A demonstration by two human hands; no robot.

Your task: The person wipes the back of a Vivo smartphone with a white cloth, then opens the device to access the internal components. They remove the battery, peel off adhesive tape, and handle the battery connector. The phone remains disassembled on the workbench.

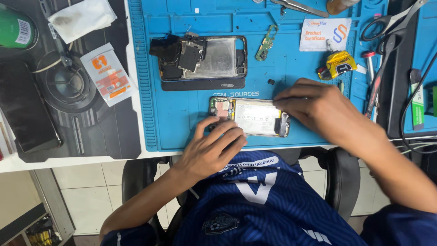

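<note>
At 6 o'clock on the blue silicone repair mat, an opened smartphone is laid flat, back cover off, battery and board exposed. Its near edge is pinned by the left hand, fingers spread flat, nothing gripped. Its 3 o'clock end is covered by the right hand, fingers bunched together on it; whether anything is pinched cannot be told. Teardown judged partly done: battery and board remain seated. At 12 o'clock, a second gutted phone frame is seen with a loose green charging board beside it. At 1 o'clock, a white rectangular card and a crumpled yellow packet. At 9 o'clock, off the mat, a white-and-orange sachet; at 10 o'clock, a green can.
</note>
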